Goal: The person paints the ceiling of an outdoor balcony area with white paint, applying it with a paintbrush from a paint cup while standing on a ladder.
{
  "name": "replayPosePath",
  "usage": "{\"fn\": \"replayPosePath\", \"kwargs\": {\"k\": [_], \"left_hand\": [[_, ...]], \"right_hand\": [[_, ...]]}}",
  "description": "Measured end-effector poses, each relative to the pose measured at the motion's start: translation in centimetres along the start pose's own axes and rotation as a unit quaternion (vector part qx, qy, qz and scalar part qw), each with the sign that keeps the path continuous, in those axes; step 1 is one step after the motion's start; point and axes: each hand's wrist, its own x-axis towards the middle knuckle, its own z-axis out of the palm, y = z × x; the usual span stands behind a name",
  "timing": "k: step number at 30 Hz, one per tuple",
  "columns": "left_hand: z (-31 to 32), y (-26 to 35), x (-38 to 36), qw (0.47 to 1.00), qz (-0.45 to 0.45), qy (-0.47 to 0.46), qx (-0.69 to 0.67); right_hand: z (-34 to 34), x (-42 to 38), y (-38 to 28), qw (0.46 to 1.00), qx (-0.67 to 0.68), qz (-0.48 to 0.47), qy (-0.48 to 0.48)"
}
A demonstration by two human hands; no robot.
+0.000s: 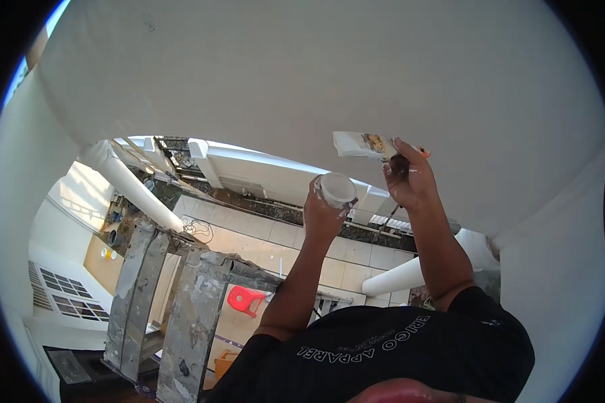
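- Both hands are gripping something: the left hand [321,216] is wrapping its fingers around a white tub [338,190], and the right hand [410,183] is holding a flat tool [357,144] between thumb and fingers
- Flat tool is pointing from the right hand towards the left of the view, with its broad white end lying above the tub, near it but apart from it
- Brownish-yellow marks are showing on the middle of this tool; whether it is touching the pale plaster surface [282,74] behind, I am not able to tell
- Tub is facing the camera with its round mouth, just beside the right hand and lower than it; its inside is looking whitish, but how full it is, I cannot tell
- White spots are sticking on the fingers of both hands
- Farther down, a small yellow container [107,254] is standing near the house wall, too small for telling its content
- Red stool [245,299] is standing on the floor below, next to the stained grey scaffold [193,322], well apart from both hands
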Motion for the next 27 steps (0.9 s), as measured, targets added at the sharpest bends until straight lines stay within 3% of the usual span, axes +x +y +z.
{"fn": "replayPosePath", "kwargs": {"k": [4,5,6,7,9,10,12,14,18,20,21,23,25,27], "left_hand": [[-0.2,-0.8,0.1,1.0,-0.018,0.015,0.004],[-0.3,-0.1,0.1,1.0,-0.017,0.01,0.023],[-0.4,0.4,-0.1,0.999,-0.018,0.003,0.042],[-0.1,0.0,0.1,0.999,-0.022,-0.008,0.038],[-0.3,0.7,0.0,0.999,-0.032,-0.009,0.028],[-0.3,0.9,0.0,0.998,-0.045,-0.013,0.031],[-0.1,0.5,0.0,0.999,-0.041,-0.008,0.029],[0.1,0.1,-0.1,0.999,-0.023,-0.009,0.04],[0.4,0.0,-0.1,0.999,-0.02,-0.017,0.026],[0.6,-0.1,-0.3,0.999,-0.012,-0.009,0.037],[0.8,-0.3,-0.4,0.999,-0.01,-0.014,0.037],[0.8,-0.3,-0.3,0.999,-0.007,-0.018,0.037],[0.7,-0.1,-0.4,0.999,-0.008,-0.035,0.02],[0.5,0.0,-0.4,0.999,-0.011,-0.036,0.03]], "right_hand": [[6.5,2.8,-2.4,0.984,-0.048,-0.166,-0.05],[8.9,3.5,-3.4,0.968,-0.083,-0.219,-0.084],[12.3,3.8,-4.5,0.914,-0.202,-0.339,-0.094],[15.9,4.3,-5.8,0.825,-0.321,-0.453,-0.104],[19.7,6.0,-6.8,0.516,-0.485,-0.701,-0.083],[21.4,6.3,-7.2,0.507,-0.489,-0.704,-0.09],[24.3,6.9,-7.4,0.161,-0.615,-0.758,-0.145],[25.1,9.0,-5.4,0.048,-0.665,-0.721,-0.188],[19.2,10.6,2.3,-0.084,-0.717,-0.632,-0.283],[17.1,9.8,4.8,0.001,-0.724,-0.602,-0.336],[17.2,9.4,4.7,0.0,-0.723,-0.602,-0.339],[18.8,7.3,3.2,0.178,-0.755,-0.546,-0.317],[22.1,6.2,-0.6,0.216,-0.724,-0.604,-0.254],[25.2,6.6,-4.1,0.194,-0.706,-0.66,-0.167]]}}
